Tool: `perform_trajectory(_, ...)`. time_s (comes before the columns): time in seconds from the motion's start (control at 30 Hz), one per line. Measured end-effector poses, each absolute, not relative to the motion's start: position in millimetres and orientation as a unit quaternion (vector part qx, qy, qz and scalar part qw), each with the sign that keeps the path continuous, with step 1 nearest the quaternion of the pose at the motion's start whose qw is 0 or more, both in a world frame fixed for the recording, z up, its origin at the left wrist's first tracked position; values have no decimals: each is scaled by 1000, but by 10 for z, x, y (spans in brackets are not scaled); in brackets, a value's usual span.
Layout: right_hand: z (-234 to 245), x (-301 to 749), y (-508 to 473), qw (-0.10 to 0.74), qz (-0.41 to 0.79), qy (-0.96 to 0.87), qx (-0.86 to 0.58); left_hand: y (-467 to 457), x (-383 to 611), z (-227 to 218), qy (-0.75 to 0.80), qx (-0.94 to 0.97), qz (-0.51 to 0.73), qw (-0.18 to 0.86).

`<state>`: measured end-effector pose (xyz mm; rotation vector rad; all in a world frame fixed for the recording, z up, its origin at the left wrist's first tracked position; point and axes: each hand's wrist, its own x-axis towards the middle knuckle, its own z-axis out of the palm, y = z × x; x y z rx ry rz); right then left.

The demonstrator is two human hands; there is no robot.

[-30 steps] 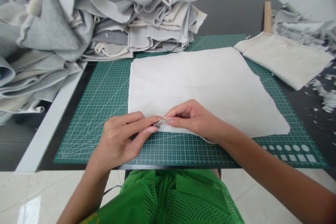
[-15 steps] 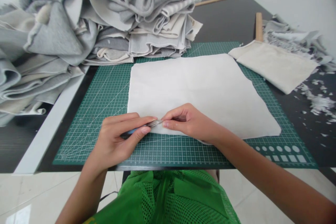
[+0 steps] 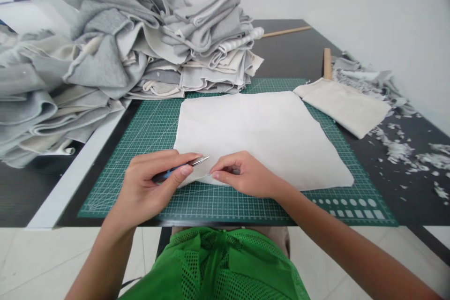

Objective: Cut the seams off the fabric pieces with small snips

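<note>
My left hand [image 3: 151, 183] grips small blue-handled thread snips [image 3: 199, 161], their pale metal tips pointing right above the near edge of a white cloth [image 3: 246, 136]. The blades look close together. My right hand [image 3: 246, 173] pinches the near edge of that cloth between thumb and forefinger, just right of the snip tips and apart from them. A bit of the edge is lifted there. The cloth is spread over a green cutting mat [image 3: 140, 126]. Most of the snips' handle is hidden in my left palm.
Grey and white folded fabrics [image 3: 116, 56] are heaped high at the back left. A cream cloth pouch [image 3: 348, 103] lies at the right by a wooden stick [image 3: 327, 63]. White scraps [image 3: 397, 150] litter the dark table [image 3: 281, 58]. Another wooden stick [image 3: 286, 32] lies far back.
The snip tips have come away from my right fingers and now point slightly upward. My right hand still pinches the cloth edge. The camera view has tilted up.
</note>
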<state>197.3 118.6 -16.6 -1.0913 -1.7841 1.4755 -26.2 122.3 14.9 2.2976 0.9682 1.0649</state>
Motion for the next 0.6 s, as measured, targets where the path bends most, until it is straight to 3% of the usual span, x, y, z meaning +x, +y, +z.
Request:
perform_trajectory(0.27,-88,2090,1061,297,527,-706,-368,1101,114,436,281,862,368,204)
perform_trajectory(0.43,8,2537,927,377,559,-618,-405,1031,478,511,266,875,360,184)
perform_trajectory(0.6,144,3242,719,451,510,-572,-458,1004,1021,571,238,890,348,173)
